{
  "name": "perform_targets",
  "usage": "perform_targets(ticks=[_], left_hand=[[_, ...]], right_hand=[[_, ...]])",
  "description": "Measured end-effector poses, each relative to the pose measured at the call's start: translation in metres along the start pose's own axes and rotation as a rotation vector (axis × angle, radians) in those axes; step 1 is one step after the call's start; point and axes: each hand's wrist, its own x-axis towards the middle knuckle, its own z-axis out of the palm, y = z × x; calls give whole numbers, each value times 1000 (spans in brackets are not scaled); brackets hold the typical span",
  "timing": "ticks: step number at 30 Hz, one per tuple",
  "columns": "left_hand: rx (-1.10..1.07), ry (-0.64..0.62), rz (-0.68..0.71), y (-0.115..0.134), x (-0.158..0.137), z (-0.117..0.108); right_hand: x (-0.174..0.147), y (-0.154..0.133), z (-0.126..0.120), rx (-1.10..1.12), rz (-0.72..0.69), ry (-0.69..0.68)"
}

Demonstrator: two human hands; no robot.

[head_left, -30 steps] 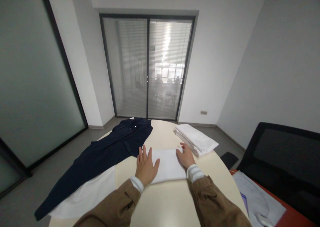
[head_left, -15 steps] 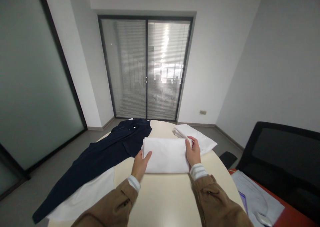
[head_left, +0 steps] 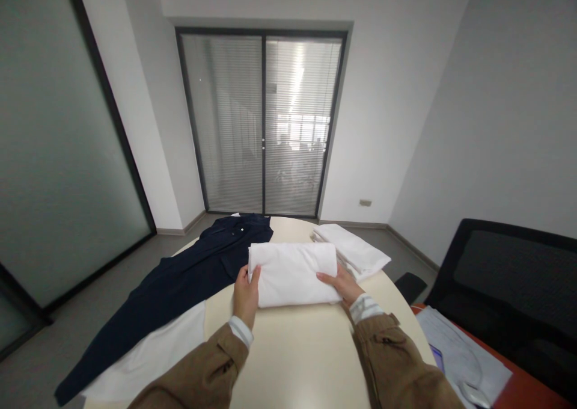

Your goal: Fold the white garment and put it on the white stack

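A folded white cloth [head_left: 293,275], perhaps a garment, is held by its two sides over the middle of the table. My left hand [head_left: 246,295] grips its left edge, thumb on the front and fingers behind. At the right edge, my right hand [head_left: 345,285] pinches it with the thumb across the front; the other fingers are mostly hidden behind. Dark navy trousers [head_left: 180,285] lie stretched out to the left of the cloth. Behind my right hand rests a second folded white cloth [head_left: 356,249].
A pale round table [head_left: 297,361] carries everything. More white fabric [head_left: 157,352] lies partly under the trousers. On the right are a black mesh chair [head_left: 509,289] and white papers [head_left: 469,349] on a red surface. Glazed doors [head_left: 264,120] with blinds stand beyond.
The held white cloth has shifted slightly left and up, both hands with it. My right hand has turned, its thumb now lying across the cloth's front.
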Motion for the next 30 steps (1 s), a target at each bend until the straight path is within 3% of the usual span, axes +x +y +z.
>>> perform_targets(ticks=[3,9,13,17,26,30], left_hand=[[-33,47,-86,-3,1,0],[-19,-60,-185,-6,-3,5],[212,-219,-34,-6,-13,12],[428,-355,86,-7,-21,14],[501,-367,133,-14,-19,11],[508,-374,139,-14,-20,11]], right_hand=[[4,-3,-6,270,91,-112],[16,-2,-23,394,20,172],[27,-5,-32,431,-56,407],[39,-11,-41,505,-86,531],[57,-5,-64,614,5,638],[57,6,-67,669,101,594]])
